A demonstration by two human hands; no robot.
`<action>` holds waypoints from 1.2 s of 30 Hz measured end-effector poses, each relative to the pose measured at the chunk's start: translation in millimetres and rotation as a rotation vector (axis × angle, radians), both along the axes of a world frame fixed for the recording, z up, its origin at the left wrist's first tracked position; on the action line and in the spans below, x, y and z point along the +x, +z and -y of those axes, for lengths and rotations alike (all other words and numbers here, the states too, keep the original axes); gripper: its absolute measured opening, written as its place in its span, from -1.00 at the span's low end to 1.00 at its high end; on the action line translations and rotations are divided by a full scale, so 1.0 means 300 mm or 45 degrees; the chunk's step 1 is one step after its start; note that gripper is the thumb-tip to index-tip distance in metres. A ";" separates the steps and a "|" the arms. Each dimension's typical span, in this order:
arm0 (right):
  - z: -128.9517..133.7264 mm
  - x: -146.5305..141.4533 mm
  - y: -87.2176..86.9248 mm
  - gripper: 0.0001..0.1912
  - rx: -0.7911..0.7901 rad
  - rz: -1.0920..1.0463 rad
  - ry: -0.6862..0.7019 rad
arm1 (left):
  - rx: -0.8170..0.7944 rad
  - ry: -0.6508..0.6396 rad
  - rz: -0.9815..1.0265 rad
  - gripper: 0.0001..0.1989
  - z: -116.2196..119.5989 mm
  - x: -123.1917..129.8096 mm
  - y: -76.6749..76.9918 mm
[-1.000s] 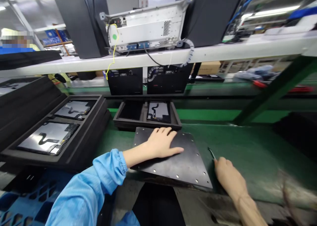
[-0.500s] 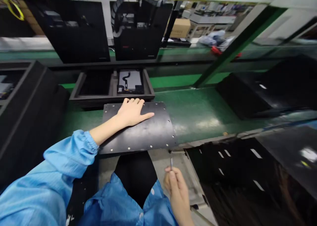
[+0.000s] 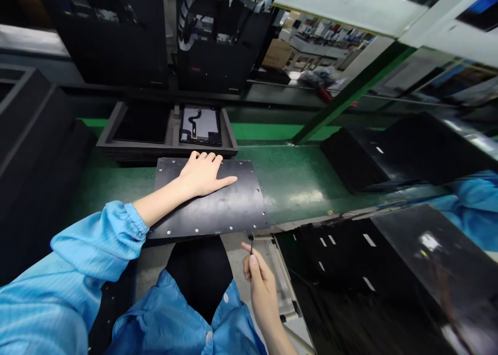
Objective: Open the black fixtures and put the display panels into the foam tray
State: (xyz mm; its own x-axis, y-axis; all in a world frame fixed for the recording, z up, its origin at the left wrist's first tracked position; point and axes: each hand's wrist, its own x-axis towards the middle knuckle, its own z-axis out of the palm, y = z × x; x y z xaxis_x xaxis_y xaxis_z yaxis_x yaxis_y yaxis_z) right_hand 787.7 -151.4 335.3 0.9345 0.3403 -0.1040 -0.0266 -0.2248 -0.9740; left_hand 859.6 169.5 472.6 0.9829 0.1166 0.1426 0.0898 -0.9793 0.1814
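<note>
My left hand lies flat with fingers spread on a black plate that has small holes along its edges. The plate rests at the near edge of the green bench, slightly overhanging it. My right hand is closed around a thin, dark, rod-like tool, held upright. The tool's upper end is at the plate's near right corner; whether it touches cannot be made out. Behind the plate, a dark foam tray holds a black panel and a display module with a black ribbon cable.
Dark foam blocks are stacked at the left. Two tall black panels stand at the back. A green post slants up on the right, near black boxes. A glossy dark surface lies right of my lap; another person's blue sleeve shows beyond.
My right hand has moved up toward the plate's near corner with the thin tool. My left hand stays on the plate. The view has shifted, and a blue sleeve now shows at right.
</note>
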 end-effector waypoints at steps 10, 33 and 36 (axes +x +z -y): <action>0.008 0.010 -0.059 -0.48 -0.136 0.284 -0.057 | 0.006 -0.015 0.029 -0.11 0.000 0.000 -0.001; 0.124 0.176 0.380 -0.43 -1.297 1.295 0.515 | 0.000 -0.269 -0.006 -0.10 0.037 -0.091 0.030; 0.102 0.202 0.462 -0.33 -1.434 1.420 0.625 | 0.082 -0.380 -0.126 0.10 0.099 -0.204 0.046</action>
